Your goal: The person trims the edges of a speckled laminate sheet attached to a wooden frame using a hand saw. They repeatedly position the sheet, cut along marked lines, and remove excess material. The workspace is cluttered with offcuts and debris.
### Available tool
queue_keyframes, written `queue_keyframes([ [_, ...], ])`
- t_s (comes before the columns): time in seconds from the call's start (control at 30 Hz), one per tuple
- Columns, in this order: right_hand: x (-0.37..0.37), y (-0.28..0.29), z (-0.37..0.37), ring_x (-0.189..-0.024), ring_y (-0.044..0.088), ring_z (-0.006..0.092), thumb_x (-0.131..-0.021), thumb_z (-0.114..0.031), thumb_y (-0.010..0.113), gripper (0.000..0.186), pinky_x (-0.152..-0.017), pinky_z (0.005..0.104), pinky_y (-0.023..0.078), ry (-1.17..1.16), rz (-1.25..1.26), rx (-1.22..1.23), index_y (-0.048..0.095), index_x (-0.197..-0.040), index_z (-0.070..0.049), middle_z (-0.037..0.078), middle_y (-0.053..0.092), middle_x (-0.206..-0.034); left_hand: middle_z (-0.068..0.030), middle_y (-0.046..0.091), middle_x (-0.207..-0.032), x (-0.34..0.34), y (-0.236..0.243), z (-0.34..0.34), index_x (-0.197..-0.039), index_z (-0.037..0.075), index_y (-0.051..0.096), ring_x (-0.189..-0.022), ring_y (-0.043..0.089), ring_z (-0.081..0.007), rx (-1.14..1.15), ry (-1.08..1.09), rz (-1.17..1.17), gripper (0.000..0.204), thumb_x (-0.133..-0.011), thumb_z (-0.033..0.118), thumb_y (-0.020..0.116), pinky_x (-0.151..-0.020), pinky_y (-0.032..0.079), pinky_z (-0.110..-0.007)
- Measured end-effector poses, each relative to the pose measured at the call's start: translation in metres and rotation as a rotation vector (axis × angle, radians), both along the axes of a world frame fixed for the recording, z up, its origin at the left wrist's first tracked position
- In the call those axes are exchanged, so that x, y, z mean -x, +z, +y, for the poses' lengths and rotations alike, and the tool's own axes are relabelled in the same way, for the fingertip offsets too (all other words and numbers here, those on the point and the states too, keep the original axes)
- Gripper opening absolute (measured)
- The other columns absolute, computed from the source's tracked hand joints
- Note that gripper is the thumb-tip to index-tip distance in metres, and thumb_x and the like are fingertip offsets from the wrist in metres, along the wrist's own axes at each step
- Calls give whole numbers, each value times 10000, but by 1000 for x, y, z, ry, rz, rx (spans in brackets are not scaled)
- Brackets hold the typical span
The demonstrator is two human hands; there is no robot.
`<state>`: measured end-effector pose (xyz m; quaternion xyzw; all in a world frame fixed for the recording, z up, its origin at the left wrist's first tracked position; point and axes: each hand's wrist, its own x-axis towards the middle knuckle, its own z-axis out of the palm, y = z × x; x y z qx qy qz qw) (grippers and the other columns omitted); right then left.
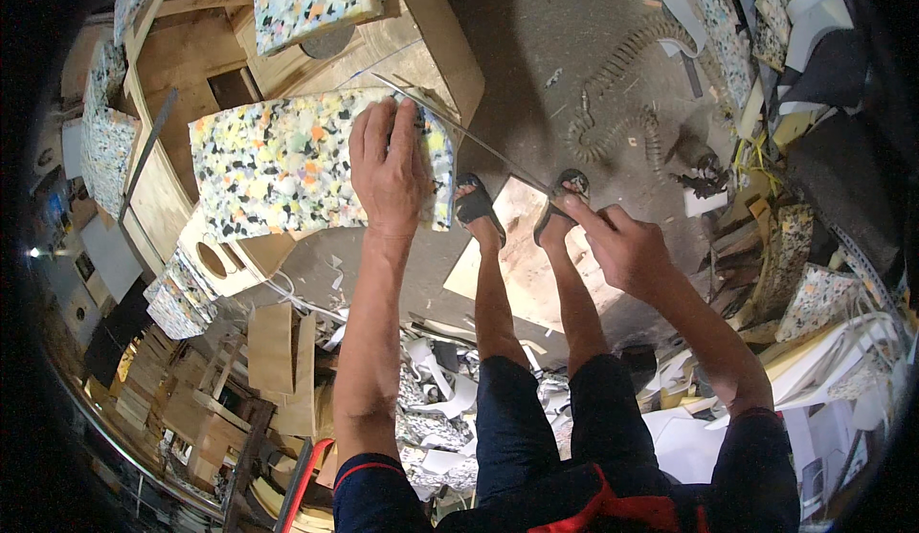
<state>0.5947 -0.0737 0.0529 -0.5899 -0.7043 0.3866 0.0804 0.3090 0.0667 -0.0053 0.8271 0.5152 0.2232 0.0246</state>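
Note:
My left hand (390,169) lies flat on a speckled multicoloured foam slab (278,165), its fingers stretched toward the far edge. The slab rests on a light plywood frame (421,64). My right hand (620,251) is closed round the near end of a long, thin knife (488,150). Its narrow blade slants up and left to the slab's far right corner, passing just beyond my left fingertips. Whether the blade sits in the foam or only against its edge, I cannot tell.
Another speckled foam block (319,2) sits on the frame's far part. A coiled hose (589,102) lies on the floor at right. Foam scraps (814,303) pile along the right side. Beneath my sandalled feet is a pale board (522,246); wood pieces (273,346) lie at lower left.

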Motion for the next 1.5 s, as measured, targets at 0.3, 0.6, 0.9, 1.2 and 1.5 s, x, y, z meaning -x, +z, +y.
queue_keyframes([
  [0.3, 20, -25, 57, -697, 642, 319, -845, -67, 710, 847, -637, 427, 568, 134, -65, 38, 324, -1580, -237, 135, 566, -867, -162, 642, -1219, -12, 1, 3, -1248, 60, 663, -1147, 589, -376, 3, -4, -1, 410, -849, -30, 656, -986, 489, -456],
  [0.6, 4, -5, 36, -693, 659, 310, -863, -52, 685, 812, -646, 422, 578, 113, -66, 148, 330, -1575, -215, 139, 581, -877, -160, 641, -1226, -8, 1, 4, -1255, 64, 664, -1149, 594, -374, 15, 1, 25, 425, -839, -22, 673, -988, 495, -453],
  [0.9, 9, -46, 32, -763, 658, 350, -850, -43, 690, 798, -669, 423, 568, 78, -29, 101, 356, -1559, -193, 168, 607, -925, -159, 646, -1219, -9, 1, 5, -1265, 75, 679, -1153, 595, -361, 25, 18, 12, 415, -865, -33, 656, -995, 481, -438],
  [1.2, -15, -47, -37, -859, 691, 410, -897, -42, 633, 680, -728, 456, 586, -166, 171, 22, 415, -1535, -122, 230, 651, -1079, -161, 638, -1212, -4, 0, 3, -1235, 47, 641, -1153, 592, -367, 6, 19, -7, 383, -858, -7, 681, -999, 489, -448],
  [1.5, -33, -16, -73, -980, 662, 437, -918, 2, 567, 685, -823, 435, 543, -295, 102, -76, 333, -1562, -31, 285, 640, -1163, -163, 604, -1309, 28, 33, 12, -1283, 70, 586, -1223, 543, -393, 92, -68, 22, 423, -909, 235, 697, -1053, 416, -492],
])
